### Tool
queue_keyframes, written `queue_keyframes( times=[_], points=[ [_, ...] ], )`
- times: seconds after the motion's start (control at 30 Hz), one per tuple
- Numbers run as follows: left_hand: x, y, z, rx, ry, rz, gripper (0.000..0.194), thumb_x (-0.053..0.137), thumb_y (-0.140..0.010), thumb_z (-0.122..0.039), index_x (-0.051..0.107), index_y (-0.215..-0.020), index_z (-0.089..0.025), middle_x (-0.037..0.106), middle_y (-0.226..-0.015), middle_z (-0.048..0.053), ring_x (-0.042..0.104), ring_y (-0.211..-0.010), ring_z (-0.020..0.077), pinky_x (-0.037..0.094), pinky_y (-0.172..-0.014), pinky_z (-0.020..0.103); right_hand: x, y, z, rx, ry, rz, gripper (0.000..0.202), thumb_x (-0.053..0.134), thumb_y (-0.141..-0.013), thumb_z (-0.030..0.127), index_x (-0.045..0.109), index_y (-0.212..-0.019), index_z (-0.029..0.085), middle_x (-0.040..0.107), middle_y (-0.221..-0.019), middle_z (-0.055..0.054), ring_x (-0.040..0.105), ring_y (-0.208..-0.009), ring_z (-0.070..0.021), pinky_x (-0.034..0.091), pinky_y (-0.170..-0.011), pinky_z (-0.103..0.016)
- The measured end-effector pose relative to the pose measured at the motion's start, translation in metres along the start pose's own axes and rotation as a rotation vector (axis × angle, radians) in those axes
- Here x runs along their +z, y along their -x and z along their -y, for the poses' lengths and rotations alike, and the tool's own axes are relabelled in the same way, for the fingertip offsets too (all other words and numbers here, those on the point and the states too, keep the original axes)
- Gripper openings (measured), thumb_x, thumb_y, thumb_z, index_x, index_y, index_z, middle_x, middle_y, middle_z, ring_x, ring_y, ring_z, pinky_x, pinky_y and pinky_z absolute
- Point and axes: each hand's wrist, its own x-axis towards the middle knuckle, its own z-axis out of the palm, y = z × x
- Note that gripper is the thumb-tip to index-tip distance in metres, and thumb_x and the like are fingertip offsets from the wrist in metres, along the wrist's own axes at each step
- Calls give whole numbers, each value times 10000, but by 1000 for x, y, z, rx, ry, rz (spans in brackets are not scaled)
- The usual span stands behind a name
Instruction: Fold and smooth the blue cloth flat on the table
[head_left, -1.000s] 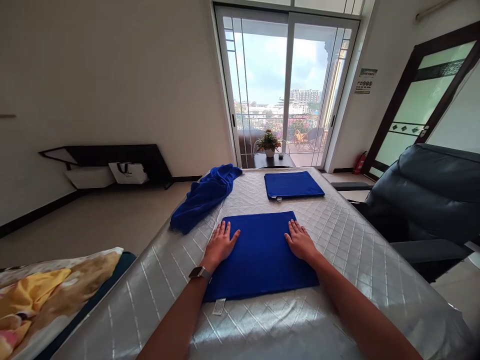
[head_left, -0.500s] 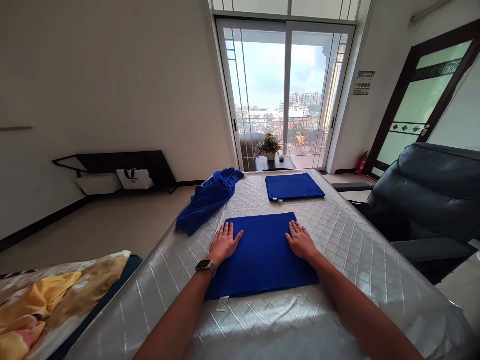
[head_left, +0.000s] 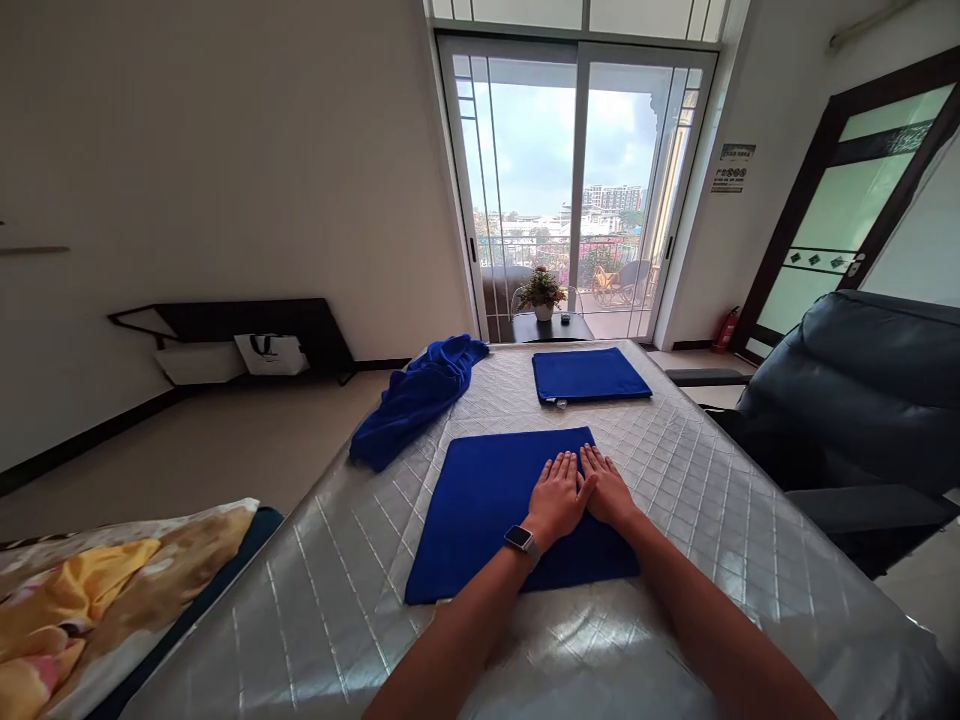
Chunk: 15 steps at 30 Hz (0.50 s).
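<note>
A blue cloth (head_left: 480, 510), folded into a flat rectangle, lies on the silver quilted mattress (head_left: 330, 600) in front of me. My left hand (head_left: 559, 495), with a watch on its wrist, lies flat on the cloth right of its middle. Beside it, my right hand (head_left: 606, 487) rests flat along the cloth's right edge, and the two thumbs meet. Both hands hold nothing. Farther back lies a second folded blue cloth (head_left: 592, 374) with a small white tag. A crumpled blue cloth (head_left: 420, 400) is heaped at the mattress's left edge.
On the right stands a black leather armchair (head_left: 877, 390). A patterned blanket (head_left: 127, 580) lies low at the left. Beyond the mattress, a potted plant (head_left: 543, 292) sits on a small table before the sliding glass door (head_left: 581, 180). A white bag (head_left: 270, 355) rests by the left wall.
My left hand has moved right across the folded cloth, from its left edge to beside my right hand. My right hand has stayed nearly in place.
</note>
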Motion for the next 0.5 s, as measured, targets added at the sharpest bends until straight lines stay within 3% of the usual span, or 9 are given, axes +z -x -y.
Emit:
queue_keyframes(
  times=[0.1,0.27,0.37,0.5],
  points=[
    [4,2,2,-18,8,8,703,103,-1062,-495,360,-1570,-82,385,-1630,142,286,-1540,231,240,-1269,432,1,-1,-1,6,-2,5,673,179,-1056,412,206,-1625,56,131,-1701,-110,80,-1576,-211,79,-1263,-382],
    [1,17,26,-49,-9,23,751,109,-1048,-571,354,-1577,-98,341,-1648,136,263,-1548,238,232,-1272,438,-1,-3,1,30,-24,12,681,199,-1056,426,193,-1626,52,138,-1699,-118,87,-1576,-217,84,-1262,-393],
    [-4,32,51,-102,-33,42,775,126,-1034,-621,352,-1581,-122,323,-1654,130,248,-1552,244,225,-1273,454,-3,-2,3,46,-44,10,689,198,-1055,435,188,-1626,51,138,-1699,-111,91,-1575,-214,76,-1264,-396],
    [-15,60,103,-196,-79,70,781,153,-1031,-631,329,-1588,-111,287,-1663,136,231,-1556,254,223,-1272,475,-4,-1,4,48,-53,17,695,182,-1052,446,181,-1628,56,132,-1701,-95,90,-1575,-210,70,-1266,-396]
  ],
)
